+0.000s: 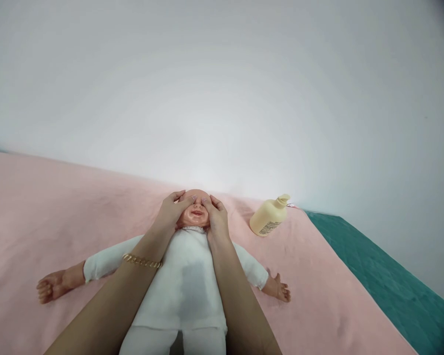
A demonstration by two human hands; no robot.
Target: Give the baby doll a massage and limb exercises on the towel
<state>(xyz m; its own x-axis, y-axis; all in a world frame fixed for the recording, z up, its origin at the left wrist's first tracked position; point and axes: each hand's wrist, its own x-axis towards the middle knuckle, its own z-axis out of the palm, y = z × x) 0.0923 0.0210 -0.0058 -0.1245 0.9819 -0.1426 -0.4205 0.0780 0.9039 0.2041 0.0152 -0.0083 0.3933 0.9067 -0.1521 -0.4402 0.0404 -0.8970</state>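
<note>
A baby doll (pixel 185 286) in a white suit lies on its back on a pink blanket (pixel 59 212), arms spread, head away from me. My left hand (pixel 170 213) cups the left side of the doll's head (pixel 197 213), fingers curled over its upper face. My right hand (pixel 216 217) cups the other side, fingertips pressed on the face near the eyes. A gold bracelet (pixel 142 261) sits on my left wrist.
A pale yellow pump bottle (pixel 269 216) lies on its side on the blanket to the right of the doll's head. Teal fabric (pixel 385 281) shows beyond the blanket's right edge. A plain white wall rises behind.
</note>
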